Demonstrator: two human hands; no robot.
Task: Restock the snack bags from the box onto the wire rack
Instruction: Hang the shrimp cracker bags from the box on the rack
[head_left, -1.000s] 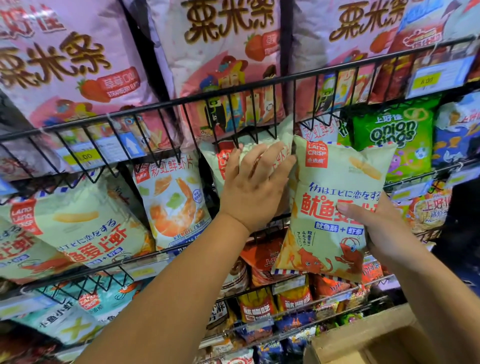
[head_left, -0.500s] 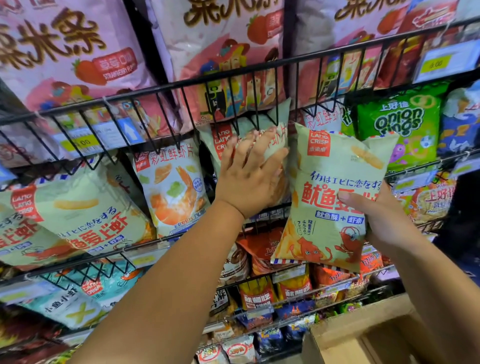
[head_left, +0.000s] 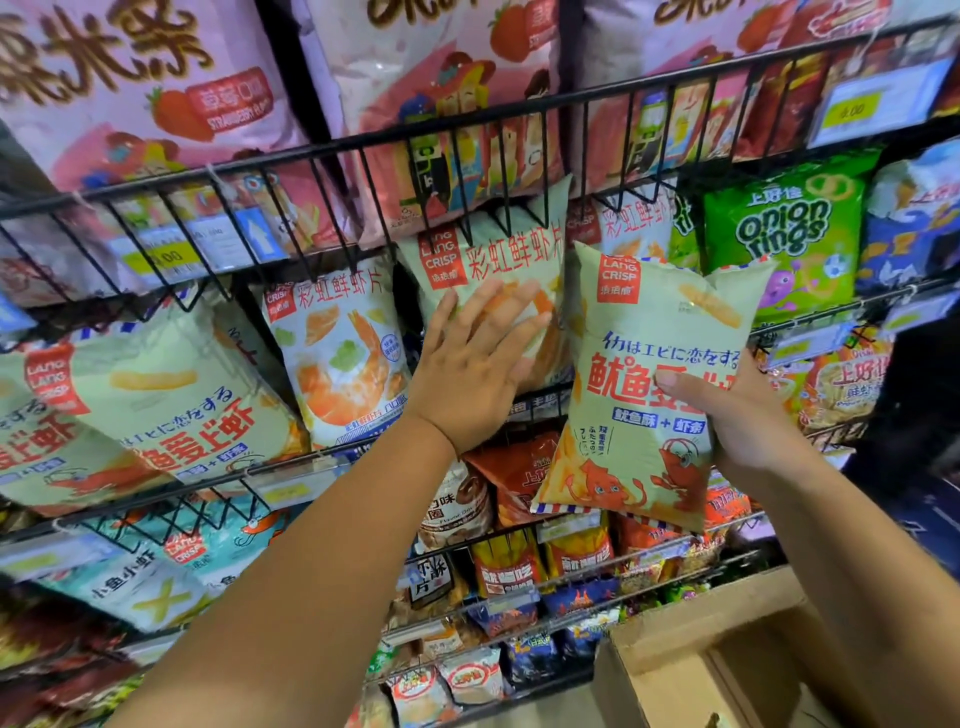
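My right hand (head_left: 743, 421) grips a pale green squid-and-shrimp snack bag (head_left: 649, 364) by its right edge, thumb across the front, holding it upright in front of the black wire rack (head_left: 467, 111). My left hand (head_left: 478, 374) lies flat with straight fingers against a pale shrimp-chip bag (head_left: 498, 254) standing on the middle shelf, pressing it back. The held bag sits just right of that one, overlapping it. The cardboard box (head_left: 691, 660) is at the bottom right, its inside mostly out of view.
Large pink strawberry snack bags (head_left: 171, 93) fill the top shelf. A second shrimp-chip bag (head_left: 337, 348) and matching pale green bags (head_left: 156, 400) stand left of my left hand. A green onion rings bag (head_left: 784, 234) is to the right. Lower shelves hold several small bags.
The view has drifted upward a little. My left hand slid slightly up and flattened on the shelf bag. The right hand keeps the green bag at nearly the same spot.
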